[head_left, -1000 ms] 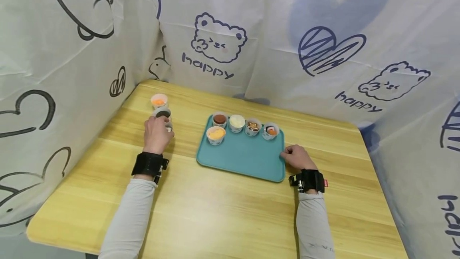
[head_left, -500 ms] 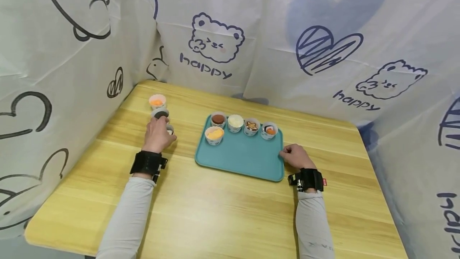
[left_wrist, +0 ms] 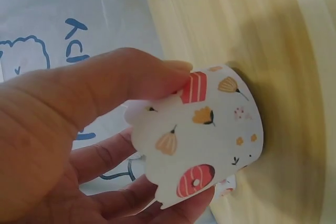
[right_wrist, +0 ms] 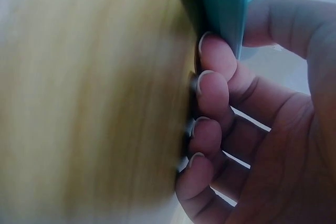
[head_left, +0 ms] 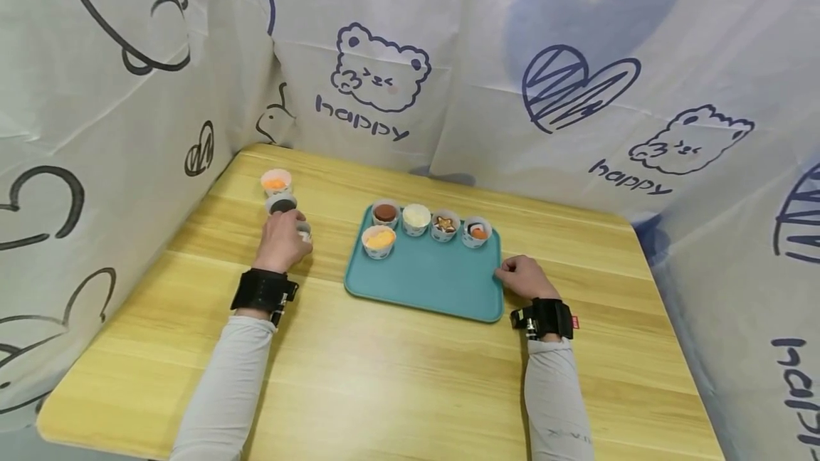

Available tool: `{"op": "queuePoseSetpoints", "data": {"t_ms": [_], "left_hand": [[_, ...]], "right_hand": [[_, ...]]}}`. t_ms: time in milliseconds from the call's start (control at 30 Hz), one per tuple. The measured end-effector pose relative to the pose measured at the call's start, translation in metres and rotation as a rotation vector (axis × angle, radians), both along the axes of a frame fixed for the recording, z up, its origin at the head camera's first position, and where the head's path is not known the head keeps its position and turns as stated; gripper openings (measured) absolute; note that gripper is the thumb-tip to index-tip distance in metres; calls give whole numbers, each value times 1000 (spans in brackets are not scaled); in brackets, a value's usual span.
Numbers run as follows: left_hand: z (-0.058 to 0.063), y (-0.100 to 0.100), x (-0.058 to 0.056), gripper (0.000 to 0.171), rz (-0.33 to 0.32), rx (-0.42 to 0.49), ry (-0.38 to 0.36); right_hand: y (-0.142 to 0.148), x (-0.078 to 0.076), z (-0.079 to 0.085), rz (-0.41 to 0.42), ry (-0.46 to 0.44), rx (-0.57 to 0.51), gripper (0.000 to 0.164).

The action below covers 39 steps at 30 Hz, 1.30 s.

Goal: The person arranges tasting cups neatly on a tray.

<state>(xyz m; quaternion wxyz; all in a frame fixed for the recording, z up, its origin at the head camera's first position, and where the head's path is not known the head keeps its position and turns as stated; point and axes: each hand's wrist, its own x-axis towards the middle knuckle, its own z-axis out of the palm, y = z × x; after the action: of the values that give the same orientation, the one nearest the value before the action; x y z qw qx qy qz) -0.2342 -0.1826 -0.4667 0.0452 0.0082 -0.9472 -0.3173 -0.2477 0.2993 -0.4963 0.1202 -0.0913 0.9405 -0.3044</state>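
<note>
My left hand (head_left: 280,242) pinches a white paper cupcake cup (left_wrist: 210,129) between thumb and fingers. The cup has orange flowers and red patches; in the left wrist view it lies close over the wooden table, and in the head view the hand hides most of it. Just behind this hand stands a cup with dark filling (head_left: 282,203), and beyond it a cup with orange filling (head_left: 277,183). At the right edge of the teal tray (head_left: 429,287), my right hand (head_left: 525,277) holds the rim, thumb on one side and curled fingers on the other.
Several filled paper cups stand on the tray: one chocolate brown (head_left: 385,213), one cream-white (head_left: 416,219), one with a gold star (head_left: 445,225), one orange and dark (head_left: 477,232), one yellow (head_left: 379,240). Hanging cloth (head_left: 474,91) borders the table (head_left: 359,375).
The left hand has shifted slightly right with its cup, away from the dark-filled cup. My right hand stays on the tray rim. The head view has turned a little.
</note>
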Motion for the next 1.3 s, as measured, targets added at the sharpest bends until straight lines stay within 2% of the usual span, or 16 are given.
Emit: {"op": "queuePoseSetpoints", "data": {"t_ms": [233, 700, 1033, 1300], "left_hand": [[5, 7, -6, 43, -28, -12, 28], [28, 37, -18, 46, -66, 25, 31], [45, 74, -29, 46, -133, 64, 29], [53, 111, -31, 47, -222, 81, 59]], "right_hand": [[2, -2, -6, -3, -1, -1, 41], [5, -1, -6, -13, -4, 9, 42], [4, -2, -5, -11, -1, 2, 42], [7, -5, -9, -28, 2, 12, 42]]}}
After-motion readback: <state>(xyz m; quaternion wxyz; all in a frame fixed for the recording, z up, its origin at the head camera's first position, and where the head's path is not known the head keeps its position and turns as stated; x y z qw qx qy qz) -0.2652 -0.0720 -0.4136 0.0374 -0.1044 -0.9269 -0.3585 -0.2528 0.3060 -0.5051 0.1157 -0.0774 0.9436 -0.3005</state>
